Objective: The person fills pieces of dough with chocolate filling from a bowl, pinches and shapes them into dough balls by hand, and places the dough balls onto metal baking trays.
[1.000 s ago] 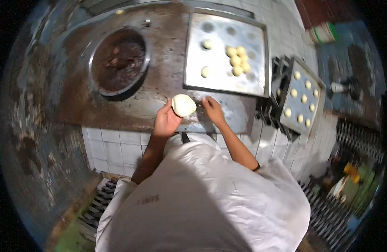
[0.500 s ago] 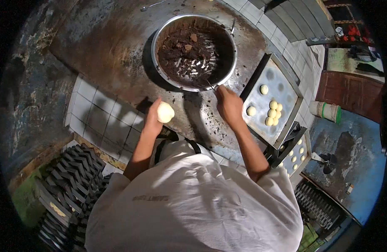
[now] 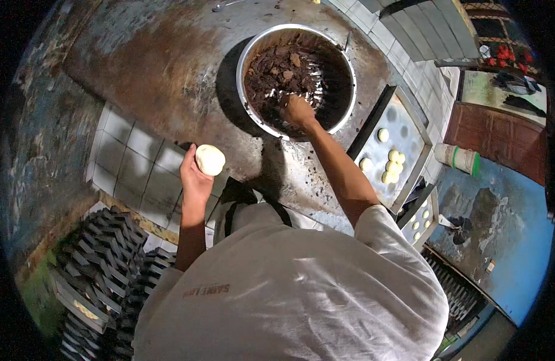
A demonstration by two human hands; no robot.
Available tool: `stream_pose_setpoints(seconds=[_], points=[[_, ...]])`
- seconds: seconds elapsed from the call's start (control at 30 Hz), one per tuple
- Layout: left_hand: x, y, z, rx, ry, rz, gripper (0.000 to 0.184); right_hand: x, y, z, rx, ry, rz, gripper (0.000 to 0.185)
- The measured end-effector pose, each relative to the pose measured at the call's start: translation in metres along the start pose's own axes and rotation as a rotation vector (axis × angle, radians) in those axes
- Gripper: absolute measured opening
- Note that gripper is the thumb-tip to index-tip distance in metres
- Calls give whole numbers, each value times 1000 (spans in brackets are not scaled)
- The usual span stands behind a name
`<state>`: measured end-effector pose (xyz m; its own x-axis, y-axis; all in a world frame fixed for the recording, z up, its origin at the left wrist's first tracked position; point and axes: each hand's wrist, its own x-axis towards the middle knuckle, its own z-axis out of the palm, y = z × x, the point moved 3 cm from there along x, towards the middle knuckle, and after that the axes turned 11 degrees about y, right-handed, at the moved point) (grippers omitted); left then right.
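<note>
My left hand (image 3: pixel 194 180) holds a pale, round dough ball (image 3: pixel 210 160) at its fingertips, off the left front edge of the metal table. Inside a large steel bowl (image 3: pixel 243 95), my right hand (image 3: pixel 298 112) is closed low over a dark brown, crumbly filling (image 3: pixel 271 69). Whatever the right fingers grip is hidden from this angle. Bare streaks of metal shine through the filling beside that hand.
To the right of the bowl, a metal tray (image 3: pixel 408 144) carries several dough balls (image 3: pixel 392 166). A second tray (image 3: pixel 432 227) with more dough pieces sits lower. A spoon (image 3: pixel 227 5) lies at the table's far edge. Dark crumbs dot the tabletop.
My right hand has moved from the bowl's near rim, where it held a thin handle, into the bowl. My left hand has shifted left with the dough ball, and the camera view has shifted slightly.
</note>
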<state>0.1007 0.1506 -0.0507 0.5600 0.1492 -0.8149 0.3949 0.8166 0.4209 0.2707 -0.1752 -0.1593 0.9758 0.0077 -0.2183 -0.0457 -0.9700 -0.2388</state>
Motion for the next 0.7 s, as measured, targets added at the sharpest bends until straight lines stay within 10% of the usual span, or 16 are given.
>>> stream_pose_setpoints(seconds=[0.2, 0.43, 0.7], points=[[-2, -2, 27, -50, -64, -16, 24, -14, -31, -39, 944, -153, -89, 15], [-38, -23, 90, -73, -100, 29, 28, -86, -46, -157, 1132, -380, -30, 8], [-106, -131, 160, -152, -394, -222, 31, -233, 17, -141, 1415, 28, 103, 19]])
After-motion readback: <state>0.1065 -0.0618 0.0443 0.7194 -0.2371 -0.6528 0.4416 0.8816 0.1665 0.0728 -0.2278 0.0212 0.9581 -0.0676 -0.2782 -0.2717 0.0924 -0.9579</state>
